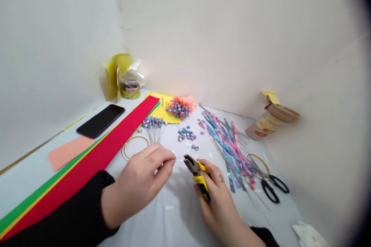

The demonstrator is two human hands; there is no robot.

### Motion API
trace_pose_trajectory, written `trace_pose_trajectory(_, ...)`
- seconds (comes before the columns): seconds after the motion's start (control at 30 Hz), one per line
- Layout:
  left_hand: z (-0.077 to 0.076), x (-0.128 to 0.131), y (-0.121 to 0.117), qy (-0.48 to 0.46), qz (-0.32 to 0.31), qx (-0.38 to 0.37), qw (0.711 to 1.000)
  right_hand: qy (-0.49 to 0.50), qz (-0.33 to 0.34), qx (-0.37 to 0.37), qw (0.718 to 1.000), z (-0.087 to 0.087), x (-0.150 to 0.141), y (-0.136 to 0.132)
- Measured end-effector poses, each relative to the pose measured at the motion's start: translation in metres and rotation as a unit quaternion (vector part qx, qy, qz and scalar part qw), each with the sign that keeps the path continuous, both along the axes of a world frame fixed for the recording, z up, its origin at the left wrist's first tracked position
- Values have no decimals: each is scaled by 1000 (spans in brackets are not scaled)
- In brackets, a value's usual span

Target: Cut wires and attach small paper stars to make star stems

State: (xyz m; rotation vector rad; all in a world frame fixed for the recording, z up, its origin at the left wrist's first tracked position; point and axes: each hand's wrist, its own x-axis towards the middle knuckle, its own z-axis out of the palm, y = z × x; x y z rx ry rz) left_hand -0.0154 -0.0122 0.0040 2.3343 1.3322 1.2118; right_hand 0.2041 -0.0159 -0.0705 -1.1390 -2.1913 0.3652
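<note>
My left hand (147,183) pinches a thin wire (179,158) between thumb and fingertips, its free end pointing right. Yellow-and-black pliers (199,177) are gripped in my right hand (218,200). Their jaws are parted beside the wire's tip; whether they touch it I cannot tell. Just beyond the hands lies a small pile of blue and pink folded paper stars (186,134). More stars on wire stems (153,122) rest behind my left hand. A bunch of stars with coral crepe paper (182,107) sits at the back on yellow paper (171,116).
Long red, yellow and green paper strips (95,166) run along the left, beside a black phone (101,120) and peach paper (71,152). Patterned paper strips (228,142), black-handled scissors (274,187) and a tilted cup (269,119) occupy the right. A clear-lidded tub (130,88) stands near the back corner.
</note>
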Motion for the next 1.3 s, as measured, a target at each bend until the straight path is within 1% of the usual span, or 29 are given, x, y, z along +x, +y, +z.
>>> trace_pose_trajectory(0.23, -1, 1, -2, 15, -17, -37, 999, 0, 18, 19, 1000, 3, -1, -1)
trace_pose_trajectory(0.4, -4, 1, -2, 9, -13, -35, 999, 8, 27, 17, 999, 3, -2, -1)
trace_pose_trajectory(0.53, -3, 2, -2, 2, -16, -36, 999, 12, 34, 23, 999, 2, -1, -1)
trace_pose_trajectory(0.87, -5, 2, -2, -10, -15, -44, 999, 13, 21, 23, 999, 0, 0, 0)
trace_pose_trajectory(1.3, -4, 2, -3, -1, -8, -55, 998, 11, 27, 14, 999, 3, -2, -1)
